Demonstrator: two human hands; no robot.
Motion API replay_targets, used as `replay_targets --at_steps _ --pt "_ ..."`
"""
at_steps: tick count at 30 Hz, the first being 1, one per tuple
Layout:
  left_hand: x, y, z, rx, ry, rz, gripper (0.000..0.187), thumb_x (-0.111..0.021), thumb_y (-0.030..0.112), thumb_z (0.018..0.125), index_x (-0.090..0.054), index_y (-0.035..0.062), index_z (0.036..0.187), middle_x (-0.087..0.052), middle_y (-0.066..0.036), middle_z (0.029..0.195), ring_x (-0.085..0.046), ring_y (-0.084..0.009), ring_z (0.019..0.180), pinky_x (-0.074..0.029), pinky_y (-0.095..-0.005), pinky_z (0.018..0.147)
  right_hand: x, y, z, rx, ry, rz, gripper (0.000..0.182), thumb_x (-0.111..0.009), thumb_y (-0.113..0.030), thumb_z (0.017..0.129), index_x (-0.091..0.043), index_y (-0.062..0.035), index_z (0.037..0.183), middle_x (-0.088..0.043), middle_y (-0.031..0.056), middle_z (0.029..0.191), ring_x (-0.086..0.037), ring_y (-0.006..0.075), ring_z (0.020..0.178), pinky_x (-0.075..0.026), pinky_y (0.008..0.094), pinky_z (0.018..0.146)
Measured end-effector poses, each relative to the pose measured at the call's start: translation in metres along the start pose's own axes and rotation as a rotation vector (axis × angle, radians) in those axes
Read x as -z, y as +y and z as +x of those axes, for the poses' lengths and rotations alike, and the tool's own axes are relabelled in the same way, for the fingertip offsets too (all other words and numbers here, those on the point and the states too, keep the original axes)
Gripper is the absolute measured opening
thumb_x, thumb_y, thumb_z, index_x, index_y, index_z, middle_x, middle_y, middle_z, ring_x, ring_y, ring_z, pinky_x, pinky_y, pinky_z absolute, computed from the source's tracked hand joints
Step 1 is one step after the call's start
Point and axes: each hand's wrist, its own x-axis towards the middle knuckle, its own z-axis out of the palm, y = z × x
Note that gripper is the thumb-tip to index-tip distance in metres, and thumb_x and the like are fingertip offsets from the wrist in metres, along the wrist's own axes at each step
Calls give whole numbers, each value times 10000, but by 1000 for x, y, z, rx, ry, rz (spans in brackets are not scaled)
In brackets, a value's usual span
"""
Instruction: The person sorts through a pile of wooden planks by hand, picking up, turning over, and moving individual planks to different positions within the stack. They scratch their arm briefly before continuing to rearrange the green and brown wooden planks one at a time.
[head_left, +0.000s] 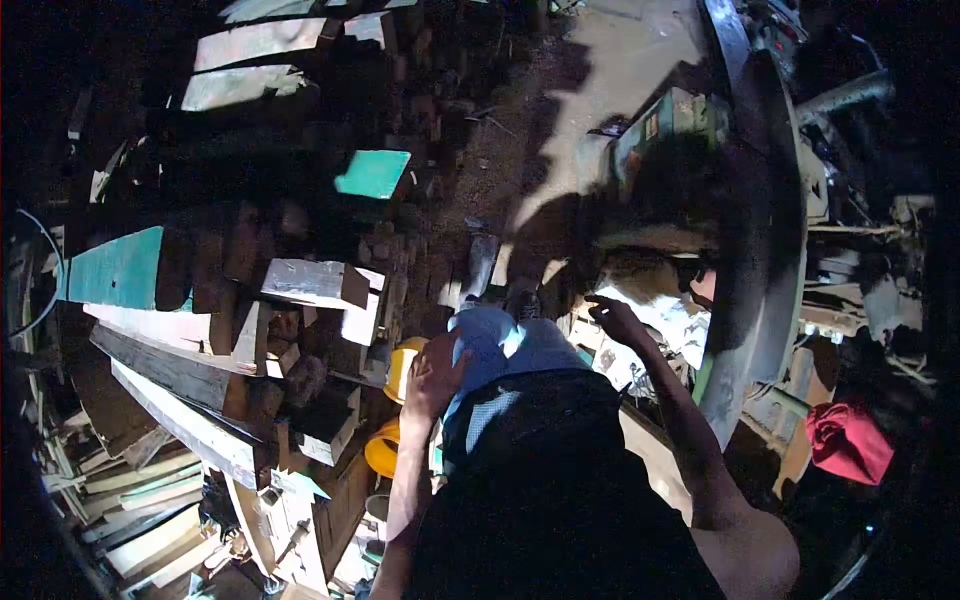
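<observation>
My left hand lies flat on my blue trouser leg, holding nothing. A yellow container sits just to its left. My right hand is stretched out with fingers apart and empty. It hovers by a brightly lit patch beside the large dark machine wheel. My dark shirt fills the lower middle of the view.
Stacked wooden planks and offcuts crowd the left, some painted teal. A green machine body stands behind the wheel. A red cloth hangs at the right. Sunlit dirt floor stretches beyond.
</observation>
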Motion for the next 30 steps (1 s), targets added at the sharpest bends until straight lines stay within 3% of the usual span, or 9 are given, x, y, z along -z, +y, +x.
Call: replay_targets --at_steps 3,4,9,13,14,15,19,25,30 --pt "41 40 0 264 -98 -221 446 -608 301 958 -586 -3 1284 -655 -256 1154 -629 -408 1074 -512 -445 922 -9 0 25 105 84 -171 369 -623 -273 967 -648 -86 1283 -724 226 1031 -719 293 916 -546 406 776" --pt "16 -6 -4 -201 26 44 422 -619 281 943 -604 -1 1257 -637 -236 1213 -606 -392 1132 -506 -441 939 -5 -15 31 59 82 -146 380 -620 -300 966 -649 -44 1245 -723 223 1025 -713 325 947 -549 422 792" --pt "-128 -154 6 -160 252 128 393 -605 291 937 -623 38 1237 -589 -189 1320 -533 -362 1246 -473 -485 977 27 -101 69 630 200 -142 346 -607 -160 963 -604 -62 1295 -701 184 1077 -679 299 1013 -521 417 879" --pt "61 11 9 203 153 -213 413 -586 311 949 -584 86 1295 -601 -188 1292 -563 -371 1195 -459 -495 977 62 -211 101 438 97 74 495 -599 -185 1001 -459 -124 1472 -708 122 1050 -663 170 889 -513 331 847" --pt "26 -17 4 50 356 -234 431 -579 336 954 -561 90 1308 -613 -187 1276 -592 -383 1147 -467 -490 965 70 -250 103 506 121 126 500 -595 -211 1007 -452 -124 1478 -702 123 1064 -669 176 915 -513 332 855" --pt "-16 -60 15 159 175 -296 418 -587 321 963 -539 84 1304 -619 -204 1259 -602 -405 1123 -475 -504 951 78 -275 116 534 136 108 501 -576 -243 1020 -440 -131 1489 -686 107 1115 -664 173 951 -509 328 864" --pt "77 20 36 42 96 -525 415 -541 374 1008 -564 108 1326 -628 -244 1238 -628 -417 1098 -511 -475 913 107 -393 168 541 88 230 496 -558 -304 1031 -447 -141 1487 -657 82 1194 -645 190 1011 -501 318 891" --pt "100 58 94 -187 224 -834 450 -501 332 1044 -511 53 1397 -616 -195 1297 -610 -325 1194 -472 -399 1011 136 -552 299 1110 244 37 363 -517 -304 1046 -582 -57 1304 -679 94 1001 -656 171 886 -534 316 718" --pt "122 94 160 -193 403 -953 430 -453 296 1066 -507 29 1399 -562 -164 1385 -507 -302 1318 -377 -414 1123 101 -594 321 602 -239 -42 532 -510 -460 1021 -474 -94 1405 -589 111 1295 -588 239 1138 -492 371 922"
